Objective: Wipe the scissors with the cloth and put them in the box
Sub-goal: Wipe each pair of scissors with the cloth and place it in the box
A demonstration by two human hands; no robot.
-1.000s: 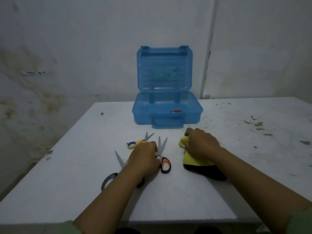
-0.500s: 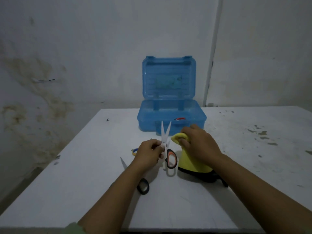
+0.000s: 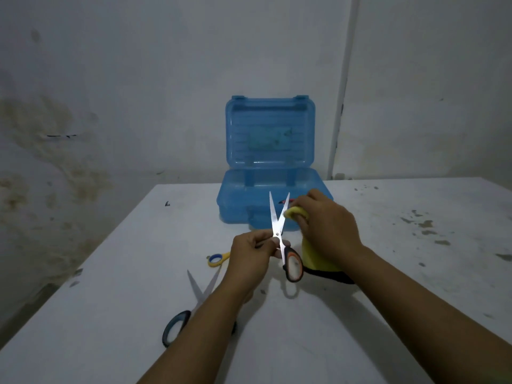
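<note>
Wiping begun: orange-handled scissors (image 3: 279, 234) pinched at pivot by left hand (image 3: 250, 259), blades spread above fingers. Yellow cloth (image 3: 297, 213) gripped by right hand (image 3: 325, 223), pressed at right blade; stroke best drawn pivot-to-tip, away from edge.

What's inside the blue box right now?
Inside the open blue box, a small red-and-dark item shows near the front wall, likely a scissor handle. The right hand and yellow cloth cover the rest of that side.

Worktop (image 3: 388, 314): white, scuffed, brown flecks toward right side
Wall (image 3: 138, 79): whitewashed, yellow-brown stains at left
Pipe (image 3: 342, 87): white, vertical, against wall
</note>
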